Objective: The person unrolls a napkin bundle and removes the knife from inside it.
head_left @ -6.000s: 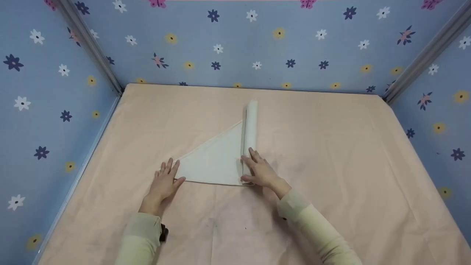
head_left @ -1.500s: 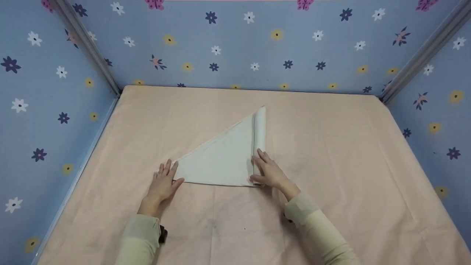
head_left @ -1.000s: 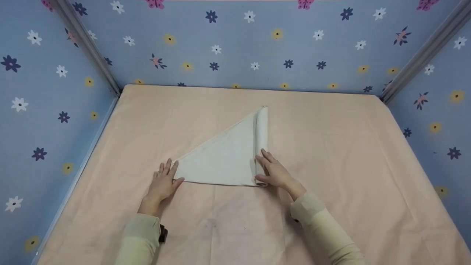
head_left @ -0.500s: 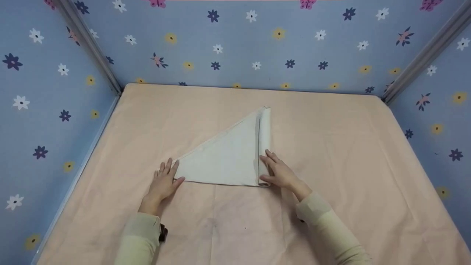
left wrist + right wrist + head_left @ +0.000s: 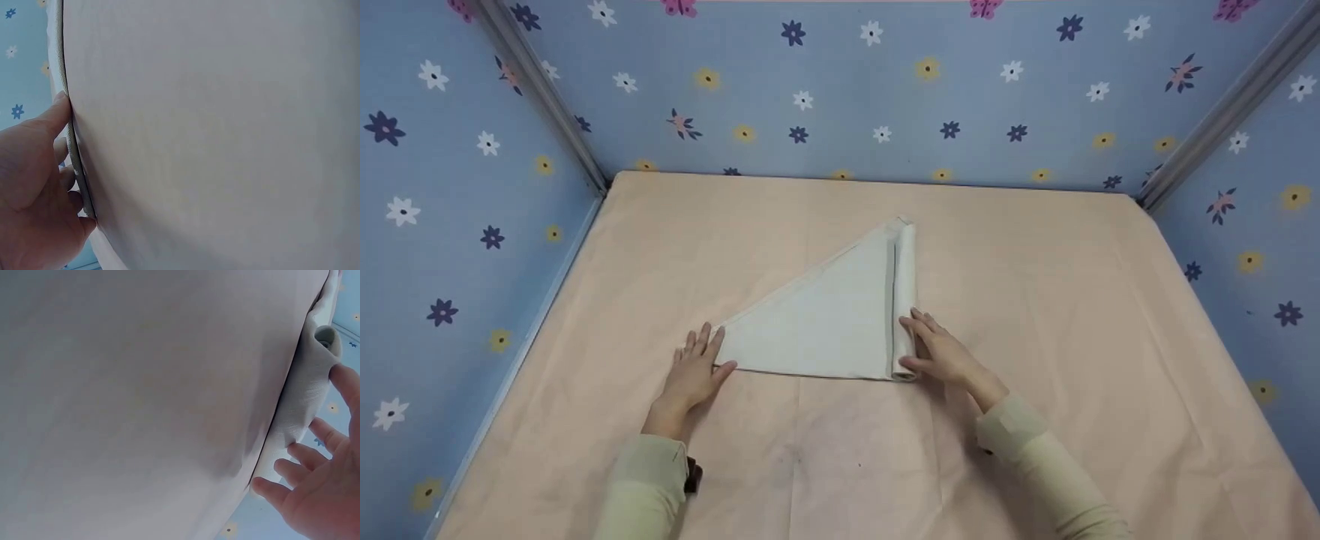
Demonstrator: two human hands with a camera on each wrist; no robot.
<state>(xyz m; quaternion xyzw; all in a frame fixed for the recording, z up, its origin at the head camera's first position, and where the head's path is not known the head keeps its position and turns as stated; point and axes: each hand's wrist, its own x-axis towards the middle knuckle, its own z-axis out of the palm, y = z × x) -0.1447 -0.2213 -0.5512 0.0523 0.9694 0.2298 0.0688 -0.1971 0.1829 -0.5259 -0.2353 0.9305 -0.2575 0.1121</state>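
Napkin [image 5: 825, 322], one pale cloth folded to a triangle, lies at the middle of the desk [image 5: 1035, 300], its right edge wound into a single roll [image 5: 905, 292] that runs away from the person. No writing or label shows on it. One peach sheet covers the desk, and three blue walls [image 5: 885, 97] printed with small flowers stand around it. Two hands are at work. Left hand [image 5: 694, 371] lies flat with straight fingers, pinning the triangle's left tip. Right hand [image 5: 945, 354] rests open against the near end of the roll, fingers straight, thumb at the roll's end.
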